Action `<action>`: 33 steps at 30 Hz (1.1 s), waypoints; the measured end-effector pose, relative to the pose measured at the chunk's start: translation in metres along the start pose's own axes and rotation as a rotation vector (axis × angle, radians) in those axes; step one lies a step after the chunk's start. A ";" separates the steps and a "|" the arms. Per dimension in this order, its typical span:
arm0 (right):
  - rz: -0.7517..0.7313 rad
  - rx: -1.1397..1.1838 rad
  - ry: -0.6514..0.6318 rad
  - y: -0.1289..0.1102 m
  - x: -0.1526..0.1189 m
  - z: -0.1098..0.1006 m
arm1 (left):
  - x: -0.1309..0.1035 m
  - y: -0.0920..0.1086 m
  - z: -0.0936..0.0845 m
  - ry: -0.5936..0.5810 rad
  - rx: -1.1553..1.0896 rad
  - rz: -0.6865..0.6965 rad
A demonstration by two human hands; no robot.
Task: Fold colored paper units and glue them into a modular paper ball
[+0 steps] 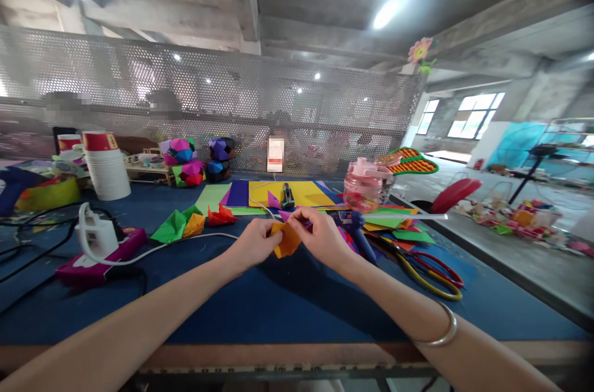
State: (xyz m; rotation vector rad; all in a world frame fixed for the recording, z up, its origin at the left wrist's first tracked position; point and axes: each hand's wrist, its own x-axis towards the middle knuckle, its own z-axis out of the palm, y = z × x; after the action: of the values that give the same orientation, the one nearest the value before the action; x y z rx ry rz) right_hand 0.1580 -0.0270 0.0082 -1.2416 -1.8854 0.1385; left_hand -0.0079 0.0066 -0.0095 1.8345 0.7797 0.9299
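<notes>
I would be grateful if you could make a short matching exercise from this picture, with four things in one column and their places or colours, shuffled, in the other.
Things
1. Orange folded paper
2. White charger
3. Scissors
4. Phone

Places or colours
A. Upright in front of the perforated panel
B. Red and yellow handles
C. Between the left hand and the right hand
D. On the magenta power strip

Right pairs: 1-C, 2-D, 3-B, 4-A
</notes>
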 end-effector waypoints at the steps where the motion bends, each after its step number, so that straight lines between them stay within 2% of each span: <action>1: 0.022 0.009 0.001 0.000 0.000 0.000 | -0.001 0.003 0.000 0.005 -0.043 -0.031; 5: 0.046 0.003 0.004 -0.002 0.002 -0.004 | -0.003 0.012 0.000 0.009 -0.278 -0.158; 8: 0.016 0.032 -0.028 -0.008 0.000 -0.015 | -0.004 0.015 -0.003 0.059 -0.321 -0.192; 11: -0.001 0.017 -0.086 -0.019 -0.014 -0.035 | -0.004 0.014 -0.007 0.084 -0.320 -0.217; 14: 0.040 -0.145 -0.131 -0.021 -0.043 -0.062 | -0.003 0.015 -0.008 0.107 -0.335 -0.235; 17: 0.129 -0.304 -0.063 -0.004 -0.069 -0.089 | -0.003 0.016 -0.007 0.120 -0.351 -0.256; 20: 0.229 -0.350 0.025 0.028 -0.075 -0.107 | -0.003 0.015 -0.006 0.114 -0.344 -0.259; 23: 0.302 -0.365 0.074 0.058 -0.062 -0.109 | -0.003 0.013 -0.005 0.096 -0.331 -0.257; 25: 0.301 -0.375 -0.001 0.071 -0.050 -0.102 | -0.003 0.013 -0.006 0.091 -0.327 -0.259; 27: 0.301 -0.392 -0.078 0.077 -0.040 -0.093 | -0.004 0.015 -0.008 0.103 -0.316 -0.268; 30: 0.318 -0.422 -0.124 0.081 -0.033 -0.083 | -0.006 0.020 -0.008 0.111 -0.289 -0.275; 33: 0.401 -0.399 -0.152 0.079 -0.029 -0.084 | -0.006 0.022 -0.009 0.091 -0.297 -0.268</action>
State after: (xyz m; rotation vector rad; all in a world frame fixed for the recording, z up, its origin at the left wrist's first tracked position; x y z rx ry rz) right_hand 0.2764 -0.0392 0.0036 -1.9251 -1.8217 0.0710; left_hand -0.0156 -0.0031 0.0112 1.4003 0.8684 0.9043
